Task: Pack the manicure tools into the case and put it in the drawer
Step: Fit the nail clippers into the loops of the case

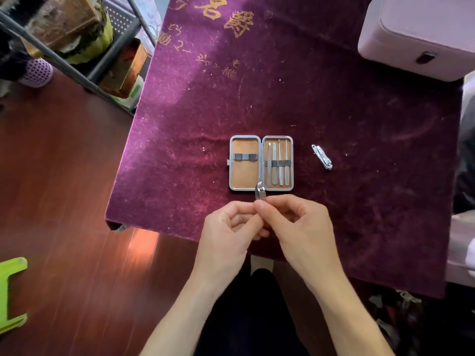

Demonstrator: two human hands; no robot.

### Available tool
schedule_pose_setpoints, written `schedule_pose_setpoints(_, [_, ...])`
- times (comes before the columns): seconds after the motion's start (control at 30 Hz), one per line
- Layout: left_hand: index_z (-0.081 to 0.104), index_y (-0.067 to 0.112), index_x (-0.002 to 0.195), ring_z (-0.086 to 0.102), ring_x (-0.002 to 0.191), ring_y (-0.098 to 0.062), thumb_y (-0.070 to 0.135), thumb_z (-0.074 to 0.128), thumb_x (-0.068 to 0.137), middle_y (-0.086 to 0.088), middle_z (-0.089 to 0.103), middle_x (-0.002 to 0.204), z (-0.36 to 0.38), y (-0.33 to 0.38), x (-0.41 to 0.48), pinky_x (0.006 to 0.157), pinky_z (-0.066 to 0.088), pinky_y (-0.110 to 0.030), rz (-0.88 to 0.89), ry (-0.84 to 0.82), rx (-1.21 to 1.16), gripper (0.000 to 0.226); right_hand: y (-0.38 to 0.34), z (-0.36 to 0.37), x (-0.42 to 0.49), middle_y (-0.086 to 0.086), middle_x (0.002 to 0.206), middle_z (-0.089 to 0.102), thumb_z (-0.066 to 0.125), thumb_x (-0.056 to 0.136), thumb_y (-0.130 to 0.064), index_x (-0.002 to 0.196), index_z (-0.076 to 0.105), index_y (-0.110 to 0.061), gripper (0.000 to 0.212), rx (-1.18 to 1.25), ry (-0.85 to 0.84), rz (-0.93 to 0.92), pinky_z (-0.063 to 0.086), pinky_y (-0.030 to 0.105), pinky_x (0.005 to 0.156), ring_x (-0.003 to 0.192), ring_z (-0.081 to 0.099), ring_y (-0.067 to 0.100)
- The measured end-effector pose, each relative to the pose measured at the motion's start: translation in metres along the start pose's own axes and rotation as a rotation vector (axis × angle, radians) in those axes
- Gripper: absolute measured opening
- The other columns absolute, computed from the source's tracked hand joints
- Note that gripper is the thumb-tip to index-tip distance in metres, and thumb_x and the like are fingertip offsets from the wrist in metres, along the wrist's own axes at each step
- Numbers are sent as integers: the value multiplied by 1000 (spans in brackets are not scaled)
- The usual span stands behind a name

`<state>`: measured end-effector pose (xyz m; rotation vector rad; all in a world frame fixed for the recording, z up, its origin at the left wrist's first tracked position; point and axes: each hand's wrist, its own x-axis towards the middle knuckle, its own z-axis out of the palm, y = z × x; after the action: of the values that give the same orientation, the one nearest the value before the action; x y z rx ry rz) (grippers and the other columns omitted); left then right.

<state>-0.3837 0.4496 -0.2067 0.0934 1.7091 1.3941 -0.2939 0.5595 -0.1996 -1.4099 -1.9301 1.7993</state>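
Note:
A small metal-rimmed manicure case (244, 176) lies open flat on the purple velvet cloth (334, 111). Its right half holds several slim steel tools (279, 164) under an elastic band; the left half's band holds nothing. Just below the case, my left hand (226, 232) and my right hand (298, 222) meet, fingertips pinching a small silver nail clipper (259, 191) that points up over the case's near rim. A second, larger nail clipper (322, 157) lies loose on the cloth to the right of the case.
A pale lilac box with a latch (416, 39) stands at the back right. A metal shelf rack (84, 47) with tins and jars is at the back left. Red-brown wooden floor (64, 201) lies left of the table; a green stool (11, 291) is at the far left edge.

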Motion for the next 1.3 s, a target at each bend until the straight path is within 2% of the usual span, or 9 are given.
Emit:
schedule_pose_setpoints(0.17, [76,23,100,78,78,-14,19,70,97,0,81,87,-5,10,11,72,59,-19,67,-46,100,8,-8,-10,14,-18,79,80,79,93,-37,84,82,-39,10,-83,-39,-44,57,14,66,75,76,4])
schedule_pose_setpoints(0.3, [75,22,99,78,78,-12,20,70,97,3,81,86,-8,20,25,80,64,-32,145,3,216,6,-19,-11,27,-18,76,79,82,91,-37,85,81,-38,7,-113,-25,-78,57,15,65,69,74,0])
schedule_pose_setpoints(0.43, [73,27,94,77,75,-7,23,69,97,8,79,83,-11,29,39,77,64,-29,212,66,311,6,-31,-7,36,-12,72,80,83,92,-26,101,75,-35,15,26,-12,-96,54,15,60,60,70,4])
schedule_pose_setpoints(0.6, [72,32,89,74,74,-4,26,70,96,13,78,80,-15,32,47,70,59,-18,256,78,416,9,-40,-1,41,-4,71,77,74,98,-16,98,86,-26,16,259,-64,-55,50,13,58,61,65,-1])
schedule_pose_setpoints(0.73, [73,28,87,74,72,-8,22,71,94,9,77,78,-20,28,46,72,61,-27,201,63,418,9,-43,-4,44,0,84,80,70,100,-19,104,87,-26,19,382,-128,-10,56,24,74,78,70,5])
schedule_pose_setpoints(0.9, [73,26,88,76,71,-12,21,72,95,5,79,79,-25,21,42,76,62,-29,125,19,329,9,-43,-11,53,-9,94,81,78,96,-19,103,85,-35,18,82,-75,-185,62,32,82,84,74,9])
schedule_pose_setpoints(1.0, [73,27,86,75,70,-10,21,72,94,5,79,79,-28,20,45,72,59,-21,118,5,332,10,-47,-10,59,-13,96,77,82,92,-20,101,82,-44,26,-72,-80,-292,57,21,73,78,70,2])
schedule_pose_setpoints(1.13, [73,23,90,76,72,-11,19,71,96,2,80,82,-30,21,49,71,58,-18,112,-18,280,7,-51,-4,69,-18,95,80,80,94,-19,97,83,-36,17,-203,-69,-342,59,29,76,86,74,5])
schedule_pose_setpoints(1.3, [73,14,102,76,75,-14,16,69,98,-3,81,87,-34,22,53,73,61,-25,71,-42,138,7,-59,7,82,-25,90,79,78,95,-19,94,83,-32,14,-225,-62,-378,51,13,69,80,74,-2])
